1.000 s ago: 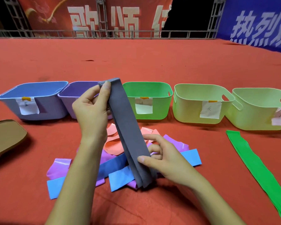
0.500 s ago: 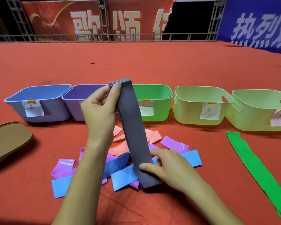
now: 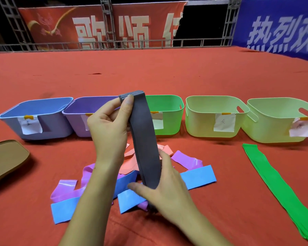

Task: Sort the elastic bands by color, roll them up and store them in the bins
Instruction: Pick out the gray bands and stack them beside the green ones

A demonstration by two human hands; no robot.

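Observation:
A folded grey elastic band [image 3: 144, 139] stands nearly upright in front of me. My left hand [image 3: 108, 126] pinches its top fold between thumb and fingers. My right hand [image 3: 164, 189] grips its lower end just above the pile. Under it lie loose bands on the red cloth: blue [image 3: 197, 176], purple [image 3: 185, 159] and pink [image 3: 130, 162]. Behind stand five labelled bins in a row: blue [image 3: 12, 114], purple [image 3: 78, 107], bright green [image 3: 174, 121], pale green [image 3: 199, 121] and another pale green [image 3: 267, 128]. A long green band [image 3: 277, 189] lies flat at the right.
A brown flat object [image 3: 5, 157] lies at the left edge. The red cloth [image 3: 167, 71] runs far behind the bins to a metal railing [image 3: 114, 44] and banners.
The view has shifted a little and the grey band stands more upright. My right hand has closed further round the band's lower end; my left hand keeps its pinch on the top.

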